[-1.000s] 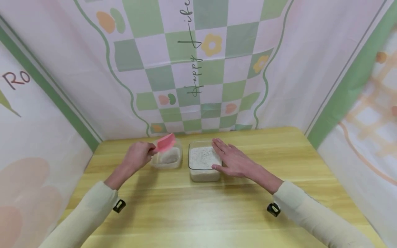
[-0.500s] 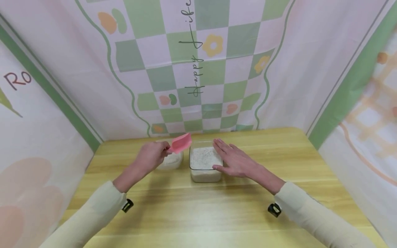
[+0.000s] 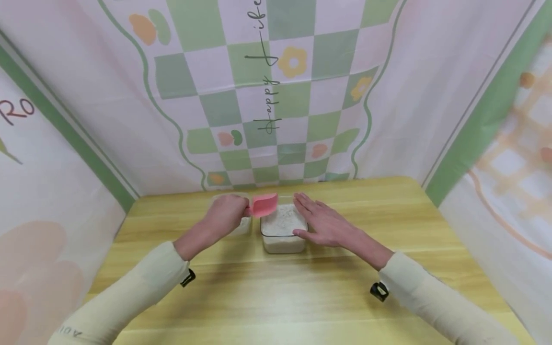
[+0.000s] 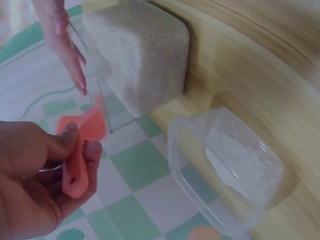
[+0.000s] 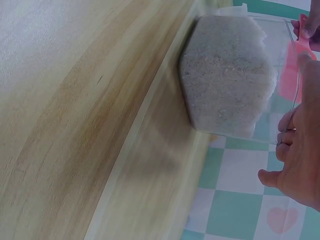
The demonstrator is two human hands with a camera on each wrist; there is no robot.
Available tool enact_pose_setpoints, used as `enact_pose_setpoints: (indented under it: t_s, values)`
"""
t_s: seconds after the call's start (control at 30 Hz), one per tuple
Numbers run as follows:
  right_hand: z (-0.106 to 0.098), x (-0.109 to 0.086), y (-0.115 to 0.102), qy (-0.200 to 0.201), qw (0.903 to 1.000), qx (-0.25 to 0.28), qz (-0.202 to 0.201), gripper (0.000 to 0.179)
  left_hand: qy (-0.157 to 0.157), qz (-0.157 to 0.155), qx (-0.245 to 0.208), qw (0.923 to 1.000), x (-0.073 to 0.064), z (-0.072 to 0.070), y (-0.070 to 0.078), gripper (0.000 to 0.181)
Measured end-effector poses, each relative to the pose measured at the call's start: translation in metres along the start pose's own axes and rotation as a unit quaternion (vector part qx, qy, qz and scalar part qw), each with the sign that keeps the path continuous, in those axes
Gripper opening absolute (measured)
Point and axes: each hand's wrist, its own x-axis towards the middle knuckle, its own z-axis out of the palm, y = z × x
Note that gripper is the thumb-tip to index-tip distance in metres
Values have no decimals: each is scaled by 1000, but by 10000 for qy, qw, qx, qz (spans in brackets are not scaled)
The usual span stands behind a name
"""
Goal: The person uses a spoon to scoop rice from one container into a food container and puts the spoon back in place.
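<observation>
In the head view my left hand (image 3: 224, 215) pinches the handle of a pink scoop (image 3: 265, 205), whose bowl is over the left rim of a clear glass container (image 3: 280, 235). White grains like rice (image 3: 285, 219) fill much of that container. The left wrist view shows thumb and fingers around the handle (image 4: 76, 175). My right hand (image 3: 325, 224) rests its straight fingers on the container's right rim. Beneath the left hand, partly hidden by it, stands a small clear plastic tub (image 4: 275, 175) with some white grains (image 4: 235, 160) at its bottom.
Both containers stand near the back of a wooden table (image 3: 276, 297). Right behind its back edge hangs a green and white checkered cloth (image 3: 293, 98), with more printed cloth at both sides.
My left hand has carried the scoop rightward, from above the plastic tub to the glass container's left rim, and the scoop has turned. The right hand stays at the rim.
</observation>
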Motion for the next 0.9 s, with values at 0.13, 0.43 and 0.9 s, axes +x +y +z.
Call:
enact_pose_setpoints:
  t_s: [0.13,0.43,0.9]
  values:
    - [-1,0,-1,-16,10000,41,-32,87,-200,-3,71,9998,4,0,6,15]
    - [2,0,3,-25,10000,50,7,87,-550,435,720,9949,12,-1,16,8]
    - [1,-2,4,8,9999,168,-6,87,-1439,928,1401,9752,36,2,47,16]
